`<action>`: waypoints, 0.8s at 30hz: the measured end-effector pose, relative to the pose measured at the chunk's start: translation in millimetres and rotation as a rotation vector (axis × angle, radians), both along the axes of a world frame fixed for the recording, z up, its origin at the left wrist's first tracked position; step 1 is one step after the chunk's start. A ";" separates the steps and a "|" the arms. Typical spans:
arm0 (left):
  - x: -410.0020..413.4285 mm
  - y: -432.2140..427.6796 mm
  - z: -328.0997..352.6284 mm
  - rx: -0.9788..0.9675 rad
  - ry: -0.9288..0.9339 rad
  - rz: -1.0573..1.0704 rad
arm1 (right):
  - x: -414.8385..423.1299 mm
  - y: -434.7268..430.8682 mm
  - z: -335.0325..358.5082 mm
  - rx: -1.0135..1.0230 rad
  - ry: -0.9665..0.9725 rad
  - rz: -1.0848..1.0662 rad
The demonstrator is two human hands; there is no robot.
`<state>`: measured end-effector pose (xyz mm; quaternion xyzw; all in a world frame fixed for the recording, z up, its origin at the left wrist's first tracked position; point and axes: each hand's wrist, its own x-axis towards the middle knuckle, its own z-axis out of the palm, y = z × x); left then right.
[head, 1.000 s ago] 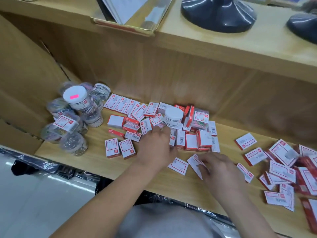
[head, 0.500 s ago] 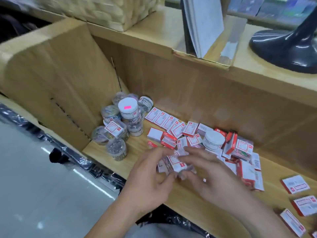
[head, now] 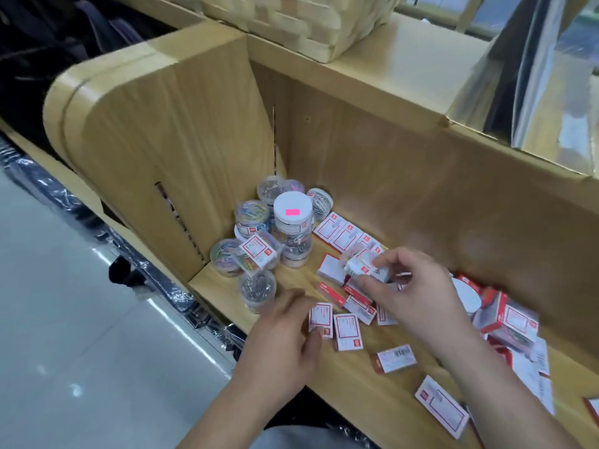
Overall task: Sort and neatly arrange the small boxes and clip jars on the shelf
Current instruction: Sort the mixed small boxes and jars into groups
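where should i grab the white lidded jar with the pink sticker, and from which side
Probably from straight above, with the fingers wrapped round the rim of the white lid. The jar stands upright on top of the other clip jars. Its lid is higher than its neighbours, so the rim looks free all round, while those jars and a leaning box crowd its lower wall.

We are in a stationery shop: a tiered wooden display shelf (head: 421, 196) carries many identical barcoded boxes (head: 348, 332) and clip jars (head: 252, 217), one bearing a pink price sticker (head: 292, 211), beside a glossy tiled aisle floor (head: 97, 351).
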<state>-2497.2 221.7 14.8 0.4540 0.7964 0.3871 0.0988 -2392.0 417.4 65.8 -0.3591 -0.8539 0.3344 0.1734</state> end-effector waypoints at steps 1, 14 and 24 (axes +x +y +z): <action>-0.2 0.6 -2.5 -0.012 -0.010 -0.025 | -8.4 4.8 -2.1 0.048 -0.042 -0.029; -6.6 6.1 -3.4 0.005 0.020 -0.053 | -58.5 36.7 -42.6 0.182 -0.140 -0.100; -21.7 29.9 18.1 0.014 0.081 0.020 | 1.2 -32.5 -43.4 0.284 -0.037 0.171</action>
